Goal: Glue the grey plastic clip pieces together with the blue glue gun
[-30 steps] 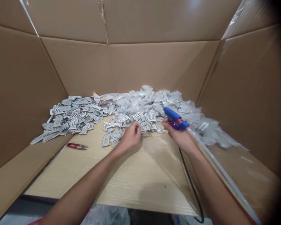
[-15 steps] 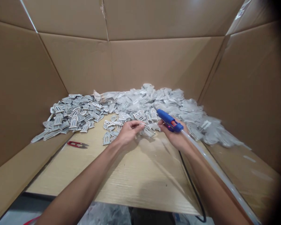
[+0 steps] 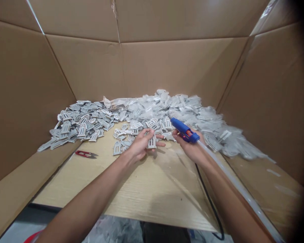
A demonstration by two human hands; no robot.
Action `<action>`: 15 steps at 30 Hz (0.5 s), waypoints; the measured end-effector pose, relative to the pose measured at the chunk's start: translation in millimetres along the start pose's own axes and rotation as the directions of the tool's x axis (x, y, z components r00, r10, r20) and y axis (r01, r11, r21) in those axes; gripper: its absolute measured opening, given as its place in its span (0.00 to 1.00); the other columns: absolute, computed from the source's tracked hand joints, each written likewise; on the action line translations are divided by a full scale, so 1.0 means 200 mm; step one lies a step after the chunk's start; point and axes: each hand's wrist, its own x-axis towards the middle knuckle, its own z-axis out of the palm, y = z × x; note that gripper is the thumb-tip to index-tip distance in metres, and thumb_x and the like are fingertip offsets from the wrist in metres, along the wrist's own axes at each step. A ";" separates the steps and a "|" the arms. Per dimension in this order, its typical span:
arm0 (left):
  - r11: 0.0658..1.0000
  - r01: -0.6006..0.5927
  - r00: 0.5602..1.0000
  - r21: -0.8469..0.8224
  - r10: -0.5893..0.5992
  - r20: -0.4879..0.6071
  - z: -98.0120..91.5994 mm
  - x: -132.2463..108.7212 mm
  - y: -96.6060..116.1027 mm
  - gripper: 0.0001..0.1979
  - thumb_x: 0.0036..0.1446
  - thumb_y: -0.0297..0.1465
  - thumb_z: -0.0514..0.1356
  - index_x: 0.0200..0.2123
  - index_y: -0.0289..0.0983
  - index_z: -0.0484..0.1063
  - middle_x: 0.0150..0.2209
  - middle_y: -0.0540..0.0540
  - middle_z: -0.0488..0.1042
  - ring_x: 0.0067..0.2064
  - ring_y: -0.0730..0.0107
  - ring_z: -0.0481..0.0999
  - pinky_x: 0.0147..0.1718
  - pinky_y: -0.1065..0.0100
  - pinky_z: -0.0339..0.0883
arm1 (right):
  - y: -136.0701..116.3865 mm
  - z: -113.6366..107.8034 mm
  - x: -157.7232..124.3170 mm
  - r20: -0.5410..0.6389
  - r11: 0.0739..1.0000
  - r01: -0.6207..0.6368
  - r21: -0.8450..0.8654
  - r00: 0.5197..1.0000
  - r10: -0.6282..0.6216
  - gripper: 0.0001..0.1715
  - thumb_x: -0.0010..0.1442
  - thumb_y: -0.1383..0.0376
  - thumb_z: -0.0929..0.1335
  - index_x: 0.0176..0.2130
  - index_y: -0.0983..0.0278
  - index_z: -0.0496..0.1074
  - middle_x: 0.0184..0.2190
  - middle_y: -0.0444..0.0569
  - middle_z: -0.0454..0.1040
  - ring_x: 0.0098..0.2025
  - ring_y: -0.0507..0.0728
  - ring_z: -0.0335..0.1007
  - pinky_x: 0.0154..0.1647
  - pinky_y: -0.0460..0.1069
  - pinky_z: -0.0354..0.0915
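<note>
My left hand (image 3: 141,145) pinches a small grey arched, window-shaped piece (image 3: 152,142) between thumb and index finger, the other fingers stretched out behind it. My right hand (image 3: 190,145) is wrapped round a blue hot glue gun (image 3: 183,129), whose nozzle points up and to the left, apart from the piece. A long clear glue stick (image 3: 225,175) runs out of the gun's rear along my right forearm. Several similar loose pieces (image 3: 117,147) lie on the table just beyond and left of my left hand.
Red-handled thread snips (image 3: 86,154) lie on the wooden table (image 3: 131,189) at left. A heap of grey arched pieces (image 3: 82,130) sits back left; plastic-bagged pieces (image 3: 207,118) pile back and right. Cardboard walls (image 3: 179,64) surround the table. A black cord (image 3: 207,195) hangs below my right hand.
My left hand has turned and its fingers have spread, so the arched piece now shows its face. The right hand keeps its hold on the glue gun. The view has shifted slightly.
</note>
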 end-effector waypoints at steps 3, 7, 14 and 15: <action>1.000 0.026 0.999 0.009 -0.027 0.040 0.01 -0.01 0.00 0.17 0.66 0.40 0.61 0.51 0.41 0.60 0.47 0.37 0.80 0.33 0.58 0.85 0.16 0.77 0.60 | -0.01 0.01 -0.01 0.009 1.000 0.015 0.009 1.000 -0.015 0.09 0.58 0.58 0.73 0.37 0.61 0.77 0.34 0.47 0.80 0.36 0.58 0.76 0.44 0.53 0.69; 0.996 0.091 0.993 0.006 -0.091 0.077 0.03 -0.01 0.01 0.20 0.60 0.30 0.65 0.51 0.39 0.60 0.46 0.34 0.81 0.37 0.56 0.85 0.20 0.75 0.59 | -0.03 0.01 -0.02 0.043 0.999 0.045 -0.012 0.998 -0.044 0.12 0.58 0.56 0.73 0.38 0.61 0.76 0.35 0.47 0.79 0.36 0.58 0.74 0.41 0.52 0.68; 0.935 -0.040 0.982 0.353 -0.029 0.187 0.00 -0.02 -0.05 0.15 0.58 0.28 0.66 0.48 0.35 0.69 0.43 0.37 0.80 0.37 0.67 0.81 0.32 0.70 0.66 | -0.09 0.01 -0.05 0.160 0.971 0.159 -0.178 0.978 -0.131 0.10 0.60 0.60 0.69 0.40 0.62 0.75 0.29 0.45 0.74 0.32 0.56 0.68 0.35 0.48 0.63; 0.917 -0.071 0.978 0.392 -0.014 0.210 0.00 -0.03 -0.05 0.14 0.59 0.30 0.66 0.47 0.34 0.70 0.42 0.38 0.80 0.37 0.67 0.80 0.33 0.69 0.67 | -0.09 0.01 -0.06 0.183 0.965 0.184 -0.185 0.972 -0.150 0.09 0.59 0.61 0.69 0.40 0.62 0.75 0.29 0.45 0.74 0.32 0.56 0.67 0.35 0.48 0.62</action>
